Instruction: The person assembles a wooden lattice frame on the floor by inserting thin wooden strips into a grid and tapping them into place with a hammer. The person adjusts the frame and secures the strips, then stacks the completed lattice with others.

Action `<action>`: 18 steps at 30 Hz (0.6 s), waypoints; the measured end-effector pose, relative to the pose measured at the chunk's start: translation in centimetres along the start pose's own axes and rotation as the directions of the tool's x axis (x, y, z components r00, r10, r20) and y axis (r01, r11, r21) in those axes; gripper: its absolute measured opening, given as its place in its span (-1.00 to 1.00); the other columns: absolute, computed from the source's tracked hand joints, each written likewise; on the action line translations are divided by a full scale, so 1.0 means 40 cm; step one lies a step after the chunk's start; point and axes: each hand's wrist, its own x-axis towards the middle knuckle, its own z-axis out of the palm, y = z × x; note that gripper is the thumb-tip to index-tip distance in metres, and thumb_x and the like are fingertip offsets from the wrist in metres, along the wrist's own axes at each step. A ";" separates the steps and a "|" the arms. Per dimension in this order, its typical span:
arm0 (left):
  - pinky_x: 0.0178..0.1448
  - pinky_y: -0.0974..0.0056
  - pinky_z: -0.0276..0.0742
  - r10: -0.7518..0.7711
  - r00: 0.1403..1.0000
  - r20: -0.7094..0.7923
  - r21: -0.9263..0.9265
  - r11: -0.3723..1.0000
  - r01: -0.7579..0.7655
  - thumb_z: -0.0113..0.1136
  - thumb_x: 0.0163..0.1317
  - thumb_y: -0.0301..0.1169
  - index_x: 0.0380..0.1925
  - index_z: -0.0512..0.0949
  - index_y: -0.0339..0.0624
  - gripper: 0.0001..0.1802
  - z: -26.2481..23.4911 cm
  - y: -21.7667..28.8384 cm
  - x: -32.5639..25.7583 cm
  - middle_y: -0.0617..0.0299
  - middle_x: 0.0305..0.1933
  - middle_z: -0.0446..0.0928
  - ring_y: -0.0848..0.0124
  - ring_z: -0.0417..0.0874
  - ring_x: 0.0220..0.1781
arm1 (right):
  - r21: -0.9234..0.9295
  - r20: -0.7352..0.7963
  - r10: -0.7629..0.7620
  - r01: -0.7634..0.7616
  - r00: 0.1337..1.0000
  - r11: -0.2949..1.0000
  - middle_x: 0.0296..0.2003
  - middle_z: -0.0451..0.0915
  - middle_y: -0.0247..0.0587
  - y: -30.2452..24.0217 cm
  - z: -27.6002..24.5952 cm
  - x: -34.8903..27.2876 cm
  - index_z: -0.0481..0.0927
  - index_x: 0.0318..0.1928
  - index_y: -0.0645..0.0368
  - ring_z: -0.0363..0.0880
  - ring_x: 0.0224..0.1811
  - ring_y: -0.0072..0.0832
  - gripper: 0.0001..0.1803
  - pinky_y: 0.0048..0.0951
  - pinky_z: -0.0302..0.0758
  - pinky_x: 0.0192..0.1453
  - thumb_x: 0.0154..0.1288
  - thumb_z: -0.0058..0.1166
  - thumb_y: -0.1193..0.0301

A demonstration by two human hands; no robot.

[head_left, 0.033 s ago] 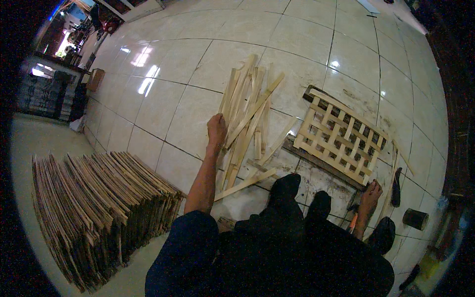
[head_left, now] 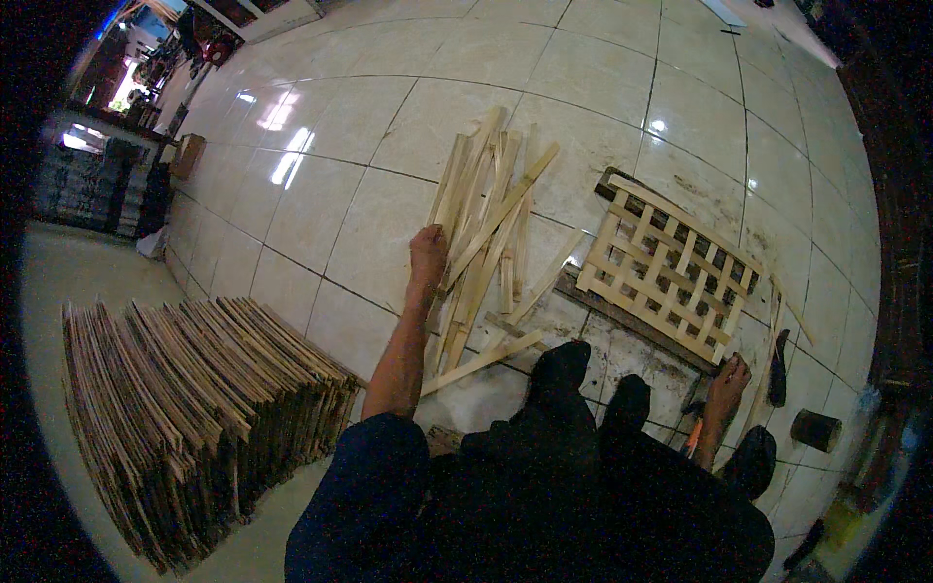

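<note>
At the left edge of a loose pile of pale bamboo strips [head_left: 501, 209], my left hand [head_left: 429, 255] is closed round the edge of a strip. Its fingertips are partly hidden. An open lattice panel woven from similar strips [head_left: 671, 267] lies to the right on a dark wooden frame [head_left: 632, 319]. My right hand [head_left: 729, 377] rests by the panel's near right corner, its fingers curled; what they hold, if anything, is too small to make out. An orange-handled tool [head_left: 694, 437] shows beside the right wrist.
A tall stack of thin brown slats [head_left: 209, 418] stands at the left. Right of the panel are a dark-handled blade [head_left: 778, 369] and a dark cylinder [head_left: 816, 429]. My dark-covered feet [head_left: 560, 371] are on the tiled floor [head_left: 330, 223]. A small brown box [head_left: 188, 155] sits further off.
My left hand has shifted very slightly beside the strips. The right hand, the woven panel and the pile look the same.
</note>
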 end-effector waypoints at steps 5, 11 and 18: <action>-0.06 0.02 0.46 0.084 0.996 0.023 0.239 0.967 -0.087 0.12 0.16 -0.30 -0.25 0.58 -0.24 -0.74 0.019 -0.061 0.010 0.00 -0.19 0.55 0.06 0.55 -0.12 | -0.223 -0.042 -0.288 0.272 0.957 0.936 -0.02 0.37 0.10 0.054 0.037 0.006 0.44 0.09 0.20 0.42 -0.01 -0.05 -0.53 -0.15 0.41 0.04 0.49 -0.33 0.10; -0.09 -0.05 0.46 -0.070 0.997 0.027 0.559 0.828 0.043 0.15 0.14 -0.31 -0.21 0.46 -0.27 -0.71 0.048 -0.124 0.031 -0.03 -0.12 0.46 0.00 0.47 -0.02 | -0.039 0.056 -0.037 0.039 0.998 0.998 0.02 0.34 0.05 -0.023 0.014 0.014 0.43 0.10 0.21 0.41 0.03 -0.09 -0.52 -0.17 0.43 0.04 0.49 -0.32 0.10; -0.08 -0.02 0.41 0.016 0.998 0.059 0.333 0.942 -0.034 0.14 0.14 -0.37 -0.25 0.48 -0.30 -0.76 0.065 -0.049 0.009 -0.12 -0.23 0.47 -0.06 0.48 -0.13 | 0.145 0.042 0.081 -0.086 0.996 0.986 0.04 0.32 0.04 0.015 0.027 0.007 0.41 0.09 0.26 0.41 0.04 -0.10 -0.53 -0.17 0.42 0.06 0.48 -0.29 0.12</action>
